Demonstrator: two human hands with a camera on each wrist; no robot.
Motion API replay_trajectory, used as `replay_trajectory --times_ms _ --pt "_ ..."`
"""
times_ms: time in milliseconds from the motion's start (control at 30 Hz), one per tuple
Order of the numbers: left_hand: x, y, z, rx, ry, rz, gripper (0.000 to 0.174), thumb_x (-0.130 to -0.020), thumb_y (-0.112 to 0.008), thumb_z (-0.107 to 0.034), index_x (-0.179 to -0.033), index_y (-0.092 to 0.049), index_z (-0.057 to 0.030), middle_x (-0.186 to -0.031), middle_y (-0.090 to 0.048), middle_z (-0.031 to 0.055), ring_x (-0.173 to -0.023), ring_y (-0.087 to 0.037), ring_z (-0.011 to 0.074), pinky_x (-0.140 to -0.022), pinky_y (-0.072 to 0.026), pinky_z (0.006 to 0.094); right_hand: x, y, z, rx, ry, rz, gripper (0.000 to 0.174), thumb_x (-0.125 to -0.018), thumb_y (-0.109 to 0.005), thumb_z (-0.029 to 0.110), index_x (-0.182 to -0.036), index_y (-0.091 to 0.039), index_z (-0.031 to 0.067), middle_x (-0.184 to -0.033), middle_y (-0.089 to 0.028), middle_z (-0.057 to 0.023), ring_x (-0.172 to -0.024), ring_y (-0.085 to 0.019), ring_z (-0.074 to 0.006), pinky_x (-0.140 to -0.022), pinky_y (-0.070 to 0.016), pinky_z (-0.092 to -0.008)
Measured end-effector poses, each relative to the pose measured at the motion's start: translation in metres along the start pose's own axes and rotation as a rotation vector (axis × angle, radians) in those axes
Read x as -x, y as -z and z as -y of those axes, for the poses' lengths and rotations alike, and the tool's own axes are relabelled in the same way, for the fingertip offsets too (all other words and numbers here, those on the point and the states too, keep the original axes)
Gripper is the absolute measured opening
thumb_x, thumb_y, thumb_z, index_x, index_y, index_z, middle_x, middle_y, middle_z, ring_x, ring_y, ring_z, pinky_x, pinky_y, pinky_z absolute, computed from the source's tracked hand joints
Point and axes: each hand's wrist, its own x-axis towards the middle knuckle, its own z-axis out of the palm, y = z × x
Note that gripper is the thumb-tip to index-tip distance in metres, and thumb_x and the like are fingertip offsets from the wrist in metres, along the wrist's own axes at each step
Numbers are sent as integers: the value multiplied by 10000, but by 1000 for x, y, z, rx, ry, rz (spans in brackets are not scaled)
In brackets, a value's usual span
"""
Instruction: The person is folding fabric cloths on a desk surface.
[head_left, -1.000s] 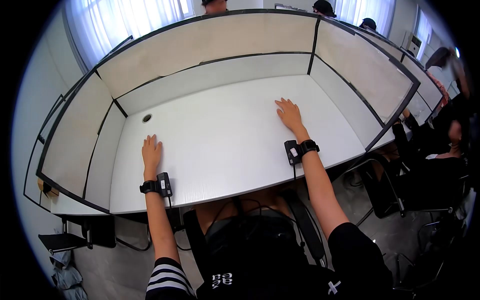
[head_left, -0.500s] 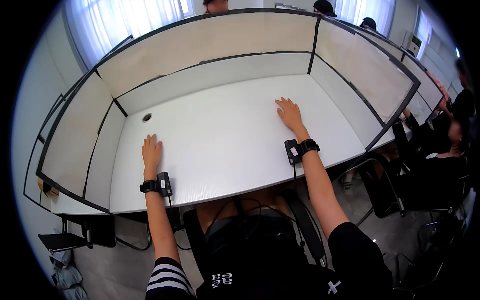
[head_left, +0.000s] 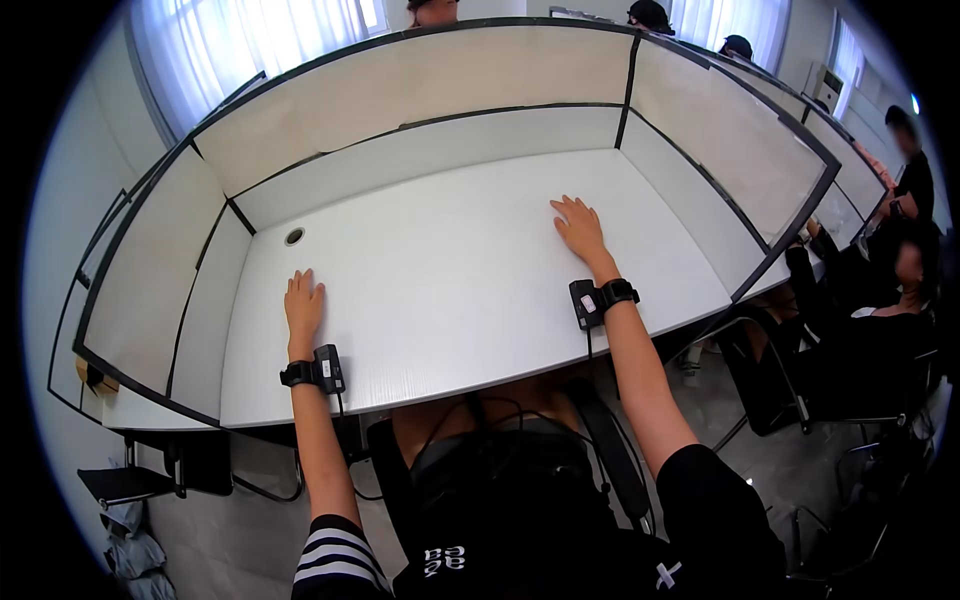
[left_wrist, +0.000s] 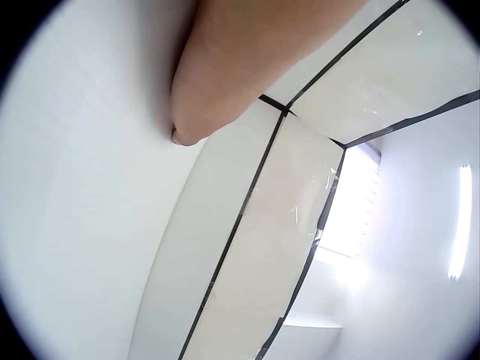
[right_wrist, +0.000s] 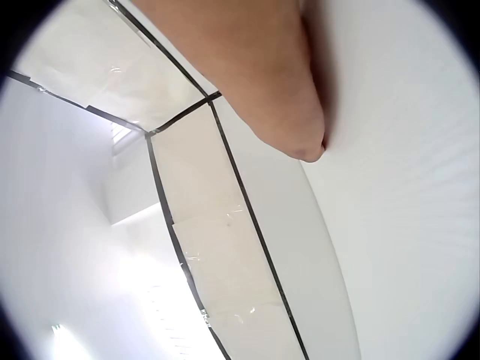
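My left hand (head_left: pixel 303 305) rests palm down on the white desk (head_left: pixel 440 270), toward its left side, fingers straight and pointing to the back. Farther right and deeper in, my right hand (head_left: pixel 580 228) lies on the same desk with its fingers slightly spread. Neither hand holds anything. In the left wrist view the left hand (left_wrist: pixel 240 67) is seen from its side, low against the desk surface. The right wrist view likewise shows the side of the right hand (right_wrist: pixel 262 82) along the white top. Each wrist wears a strapped black camera, the left one (head_left: pixel 328 369) and the right one (head_left: pixel 586 304).
Beige and white partition panels (head_left: pixel 420 85) with black edging enclose the desk at the back and both sides. A round cable hole (head_left: pixel 294 236) is near the back left corner. Thin cables hang from the wrist cameras. At the right, a person in black (head_left: pixel 880 340) sits beyond the partition.
Both of my hands stay in place. In the background at the right, a person in dark clothes has moved and now stands upright beyond the seated one.
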Motion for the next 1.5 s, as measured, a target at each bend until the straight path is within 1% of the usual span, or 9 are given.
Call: replay_trajectory --times_ms 500,767,967,1167,1500 --pt "2 1 -1 9 -6 1 453 -870 -514 -266 -1273 -481 -61 -1359 -408 220 -1258 -357 415 -1033 -291 467 0 -3 -2 8 5 1 425 -871 -485 271 -1290 -489 202 -1405 -396 -78 -1318 -311 -306 -1079 -215 -508" --pt "2 6 -5 21 6 13 448 -869 -513 -265 -1271 -488 -68 -1356 -414 214 -1258 -361 410 -1025 -296 468 0 1 1 -14 -8 4 413 -866 -495 261 -1274 -509 198 -1400 -406 -79 -1319 -311 -306 -1079 -213 -506" --pt "3 5 -3 25 -6 9 452 -872 -511 -267 -1277 -480 -70 -1360 -409 215 -1262 -355 409 -1024 -295 473 2 -1 1 -6 -1 -16 413 -868 -498 263 -1277 -504 203 -1399 -406 -76 -1319 -314 -294 -1081 -216 -498" --pt "2 4 -2 20 -1 9 450 -867 -520 -263 -1273 -483 -72 -1362 -408 215 -1259 -359 412 -1024 -299 476 0 -1 0 -15 -21 12 406 -874 -497 272 -1275 -504 207 -1406 -397 -73 -1325 -305 -292 -1085 -205 -496" --pt "3 8 -8 17 15 6 444 -867 -516 -255 -1264 -491 -59 -1353 -416 218 -1255 -363 412 -1021 -303 471 0 -1 -1 1 6 2 413 -872 -504 270 -1279 -500 199 -1401 -401 -83 -1320 -311 -302 -1077 -221 -501"
